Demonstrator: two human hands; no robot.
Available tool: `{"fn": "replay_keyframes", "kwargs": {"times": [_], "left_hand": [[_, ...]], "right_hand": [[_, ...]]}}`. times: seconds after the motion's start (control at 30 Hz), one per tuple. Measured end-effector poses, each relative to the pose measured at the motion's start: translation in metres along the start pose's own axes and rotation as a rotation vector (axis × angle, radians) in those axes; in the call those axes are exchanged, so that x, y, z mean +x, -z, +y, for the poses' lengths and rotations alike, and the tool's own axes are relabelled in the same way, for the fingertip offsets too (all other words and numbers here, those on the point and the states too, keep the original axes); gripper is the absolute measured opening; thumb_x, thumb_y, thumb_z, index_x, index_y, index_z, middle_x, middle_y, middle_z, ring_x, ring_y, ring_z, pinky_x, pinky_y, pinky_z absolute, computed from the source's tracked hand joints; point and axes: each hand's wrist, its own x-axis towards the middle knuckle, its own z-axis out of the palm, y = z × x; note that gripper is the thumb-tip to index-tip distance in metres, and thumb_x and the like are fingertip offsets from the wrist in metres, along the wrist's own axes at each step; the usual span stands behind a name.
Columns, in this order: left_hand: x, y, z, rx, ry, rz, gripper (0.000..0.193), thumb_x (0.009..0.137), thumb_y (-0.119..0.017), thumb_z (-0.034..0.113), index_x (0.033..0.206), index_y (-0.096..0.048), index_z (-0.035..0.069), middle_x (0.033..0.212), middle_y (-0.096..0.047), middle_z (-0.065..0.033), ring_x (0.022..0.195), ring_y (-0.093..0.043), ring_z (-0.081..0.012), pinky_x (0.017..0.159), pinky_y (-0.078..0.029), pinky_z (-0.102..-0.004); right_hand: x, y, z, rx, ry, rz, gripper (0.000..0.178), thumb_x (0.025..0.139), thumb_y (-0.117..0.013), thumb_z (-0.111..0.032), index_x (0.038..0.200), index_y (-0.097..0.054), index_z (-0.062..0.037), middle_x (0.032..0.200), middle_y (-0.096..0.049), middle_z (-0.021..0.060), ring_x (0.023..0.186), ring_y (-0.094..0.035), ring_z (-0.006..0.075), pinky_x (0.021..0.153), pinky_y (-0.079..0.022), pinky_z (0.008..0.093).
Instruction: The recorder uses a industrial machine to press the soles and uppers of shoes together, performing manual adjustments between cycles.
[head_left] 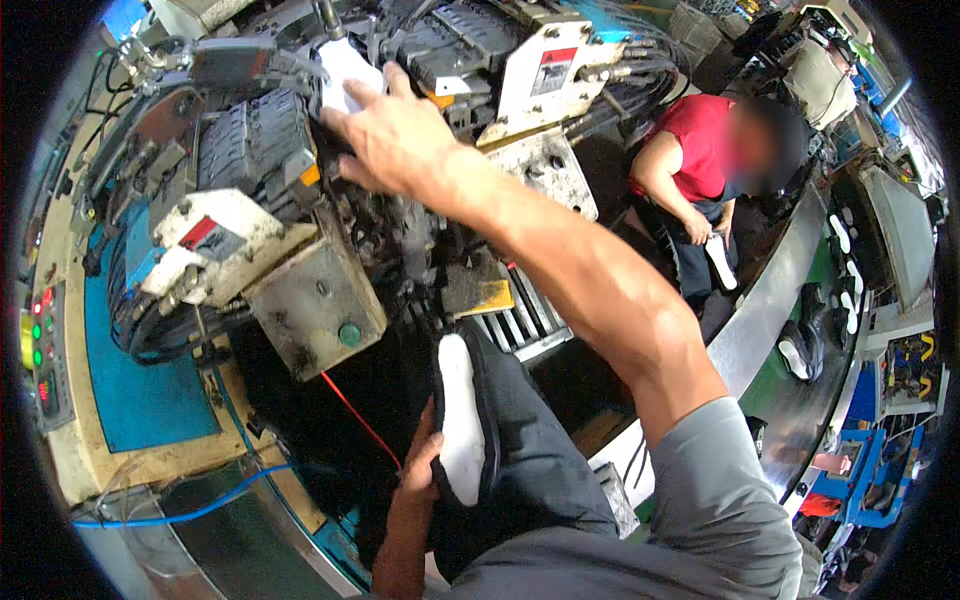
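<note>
My left hand grips a dark shoe upper from its left side, near my lap. The upper's white underside faces up, its length running away from me. My right arm stretches forward across the machine. There my right hand, fingers spread, lies over the near end of a second shoe piece, also with its white underside up. That piece sits between the machine's two dark ridged side blocks, beneath a metal rod. The hand covers its near end, so firm contact there is hard to judge.
A green button sits on the machine's metal box. Left stands a control panel with lit buttons; a blue air hose runs below. At right, a co-worker in red holds a white-soled shoe beside a conveyor carrying shoes.
</note>
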Motion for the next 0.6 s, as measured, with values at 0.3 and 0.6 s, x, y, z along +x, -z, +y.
{"fn": "replay_keyframes", "kwargs": {"times": [0.3,0.6], "left_hand": [[-0.021,-0.028,0.039,-0.172,-0.174,-0.089,0.113,0.087,-0.082,0.033,0.175,-0.017,0.009,0.168,-0.042,-0.0186,0.152,-0.047,-0.035,0.126,-0.04,-0.0495],[-0.087,-0.051,0.008,-0.042,-0.314,0.043,0.104,0.093,-0.078,0.024,0.175,-0.016,0.008,0.164,-0.045,-0.0158,0.148,-0.049,-0.0305,0.124,-0.041,-0.0455]], "right_hand": [[-0.17,-0.025,-0.041,0.636,-0.101,0.318,0.056,0.102,-0.071,-0.039,0.147,-0.064,-0.0055,0.159,-0.052,0.0298,0.15,-0.046,0.0492,0.127,-0.036,0.0535],[-0.409,0.001,-0.228,1.778,-1.104,-0.071,0.073,0.11,-0.067,-0.047,0.161,-0.049,0.0017,0.143,-0.068,0.0153,0.13,-0.061,0.0204,0.113,-0.047,0.0334]]}}
